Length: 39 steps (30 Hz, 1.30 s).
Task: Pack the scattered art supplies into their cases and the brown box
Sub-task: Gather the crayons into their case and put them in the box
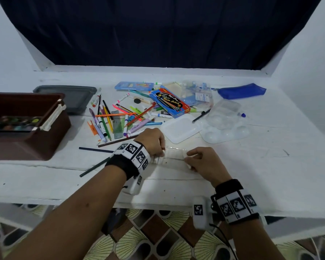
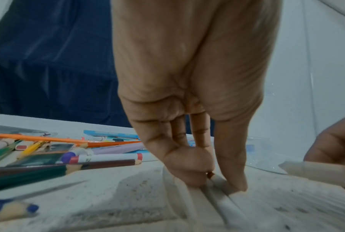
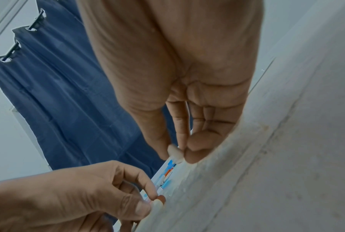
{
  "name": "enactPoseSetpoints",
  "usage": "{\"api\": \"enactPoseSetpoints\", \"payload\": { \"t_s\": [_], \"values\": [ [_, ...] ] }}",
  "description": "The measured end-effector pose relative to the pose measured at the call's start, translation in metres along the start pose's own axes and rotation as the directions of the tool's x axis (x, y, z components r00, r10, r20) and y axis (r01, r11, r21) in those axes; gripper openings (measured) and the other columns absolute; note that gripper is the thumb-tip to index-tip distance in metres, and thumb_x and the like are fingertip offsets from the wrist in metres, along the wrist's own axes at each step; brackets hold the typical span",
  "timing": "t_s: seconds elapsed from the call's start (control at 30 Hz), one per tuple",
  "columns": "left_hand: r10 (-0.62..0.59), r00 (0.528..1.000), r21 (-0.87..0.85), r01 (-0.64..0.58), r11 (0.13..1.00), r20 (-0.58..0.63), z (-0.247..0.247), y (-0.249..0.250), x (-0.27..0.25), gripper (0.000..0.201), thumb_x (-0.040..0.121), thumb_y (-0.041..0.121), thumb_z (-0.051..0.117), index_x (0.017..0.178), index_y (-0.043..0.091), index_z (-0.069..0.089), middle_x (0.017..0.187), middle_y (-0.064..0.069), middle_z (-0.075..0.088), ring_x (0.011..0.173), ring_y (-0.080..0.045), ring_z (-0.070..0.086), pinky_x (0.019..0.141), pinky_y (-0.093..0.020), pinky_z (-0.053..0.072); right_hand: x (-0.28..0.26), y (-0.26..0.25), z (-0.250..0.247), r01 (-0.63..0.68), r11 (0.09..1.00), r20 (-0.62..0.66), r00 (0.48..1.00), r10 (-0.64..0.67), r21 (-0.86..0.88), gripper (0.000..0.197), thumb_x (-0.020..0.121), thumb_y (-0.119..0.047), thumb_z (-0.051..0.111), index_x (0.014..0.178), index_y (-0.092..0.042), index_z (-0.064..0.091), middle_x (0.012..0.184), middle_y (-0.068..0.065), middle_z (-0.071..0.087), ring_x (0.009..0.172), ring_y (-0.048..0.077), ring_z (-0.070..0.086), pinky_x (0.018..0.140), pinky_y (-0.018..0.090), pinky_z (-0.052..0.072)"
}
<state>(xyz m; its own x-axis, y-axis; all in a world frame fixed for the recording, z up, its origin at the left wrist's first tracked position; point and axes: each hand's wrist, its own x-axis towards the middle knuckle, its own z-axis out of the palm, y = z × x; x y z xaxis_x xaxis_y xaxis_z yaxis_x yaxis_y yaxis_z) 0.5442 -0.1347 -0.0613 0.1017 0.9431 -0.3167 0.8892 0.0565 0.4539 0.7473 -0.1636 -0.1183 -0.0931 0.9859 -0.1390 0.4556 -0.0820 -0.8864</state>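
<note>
Left hand [image 1: 152,140] grip pinching one end of a clear marker case [image 1: 174,158] on the white counter [image 1: 251,166], right hand [image 1: 204,162] grip pinching a white marker [image 3: 175,153] at the other end, brown box [image 1: 26,128] far left

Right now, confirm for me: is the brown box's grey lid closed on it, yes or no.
No: the grey lid lies flat on the table behind the open brown box.

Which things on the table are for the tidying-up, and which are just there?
For tidying:
brown box
pencils and markers
blue pouch
white marker, held by left hand and right hand

Just there:
curtain
patterned floor
</note>
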Motion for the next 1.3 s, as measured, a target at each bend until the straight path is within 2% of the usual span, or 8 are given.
{"api": "enactPoseSetpoints", "payload": {
  "t_s": [0.17,0.43,0.57,0.73,0.9,1.07,1.2,1.3],
  "values": [
    [0.067,0.997,0.117,-0.063,0.991,-0.025,0.004,0.0,0.0,0.026,0.07,0.024,0.086,0.088,0.016,0.07,0.097,0.001,0.066,0.087,-0.015,0.061,0.066,-0.025,0.044,-0.002,-0.001,-0.001,-0.001,1.0,0.008,1.0,0.001,0.016,0.013,0.082,-0.016,0.074,0.093,-0.013,0.068,0.064,0.004,0.069,0.054,0.01,0.062,0.058,0.023,0.047],
    [0.098,0.995,0.151,-0.094,0.984,-0.016,0.004,-0.003,0.007,0.026,0.07,0.028,0.086,0.088,0.017,0.071,0.096,0.004,0.067,0.091,-0.016,0.061,0.077,-0.028,0.048,-0.002,-0.001,-0.003,-0.02,1.0,0.003,1.0,0.02,0.021,0.013,0.081,-0.015,0.073,0.092,-0.012,0.067,0.066,0.007,0.069,0.053,0.011,0.061,0.058,0.027,0.048],
    [0.108,0.994,0.242,-0.103,0.965,-0.008,-0.007,-0.013,0.006,0.05,0.074,0.046,0.08,0.117,0.027,0.064,0.099,0.009,0.054,0.101,-0.014,0.052,0.09,-0.03,0.043,0.003,-0.009,-0.011,-0.034,0.998,-0.014,0.999,0.033,-0.057,0.014,0.08,-0.015,0.071,0.093,-0.011,0.066,0.067,0.005,0.068,0.052,0.012,0.061,0.059,0.026,0.05],
    [0.025,0.974,0.294,-0.092,0.951,0.225,-0.011,-0.02,-0.005,0.082,0.069,0.05,0.082,0.139,0.031,0.044,0.131,0.003,0.049,0.12,-0.019,0.046,0.103,-0.037,0.041,0.01,-0.027,-0.015,0.0,0.983,-0.031,0.999,-0.006,-0.185,0.015,0.078,-0.023,0.074,0.088,-0.019,0.065,0.083,0.006,0.069,0.07,0.018,0.063,0.07,0.03,0.054],
    [0.047,0.977,0.275,-0.104,0.956,0.206,-0.007,-0.027,-0.005,0.084,0.064,0.048,0.086,0.135,0.03,0.044,0.128,0.0,0.049,0.117,-0.02,0.048,0.101,-0.037,0.043,0.003,-0.054,0.014,0.064,0.958,0.146,0.989,-0.024,-0.278,0.013,0.081,-0.011,0.069,0.07,-0.004,0.071,0.067,0.01,0.072,0.058,0.018,0.068,0.072,0.037,0.061],
    [0.08,0.985,0.233,-0.115,0.966,0.154,-0.004,-0.028,-0.007,0.083,0.064,0.046,0.087,0.134,0.025,0.048,0.125,0.001,0.05,0.111,-0.018,0.048,0.093,-0.029,0.042,0.008,-0.054,0.031,0.015,0.954,0.134,0.991,0.026,-0.298,0.007,0.082,-0.007,0.068,0.078,-0.001,0.07,0.067,0.009,0.072,0.064,0.021,0.072,0.074,0.039,0.061],
    [0.095,0.986,0.223,-0.124,0.967,0.133,-0.004,-0.029,-0.008,0.083,0.064,0.046,0.087,0.134,0.025,0.048,0.126,0.001,0.05,0.109,-0.016,0.047,0.086,-0.025,0.038,0.012,-0.048,0.037,0.035,0.925,0.106,0.994,0.005,-0.379,0.015,0.078,-0.016,0.072,0.092,-0.015,0.065,0.085,0.007,0.071,0.084,0.025,0.068,0.082,0.04,0.057],
    [0.11,0.988,0.203,-0.131,0.97,0.109,-0.003,-0.031,-0.01,0.08,0.064,0.044,0.087,0.132,0.023,0.051,0.124,0.0,0.053,0.107,-0.016,0.049,0.084,-0.023,0.037,0.016,-0.047,0.039,0.047,0.91,0.1,0.995,-0.006,-0.411,0.016,0.08,-0.019,0.072,0.095,-0.016,0.067,0.095,0.005,0.069,0.09,0.024,0.066,0.084,0.037,0.055]
  ]
}}
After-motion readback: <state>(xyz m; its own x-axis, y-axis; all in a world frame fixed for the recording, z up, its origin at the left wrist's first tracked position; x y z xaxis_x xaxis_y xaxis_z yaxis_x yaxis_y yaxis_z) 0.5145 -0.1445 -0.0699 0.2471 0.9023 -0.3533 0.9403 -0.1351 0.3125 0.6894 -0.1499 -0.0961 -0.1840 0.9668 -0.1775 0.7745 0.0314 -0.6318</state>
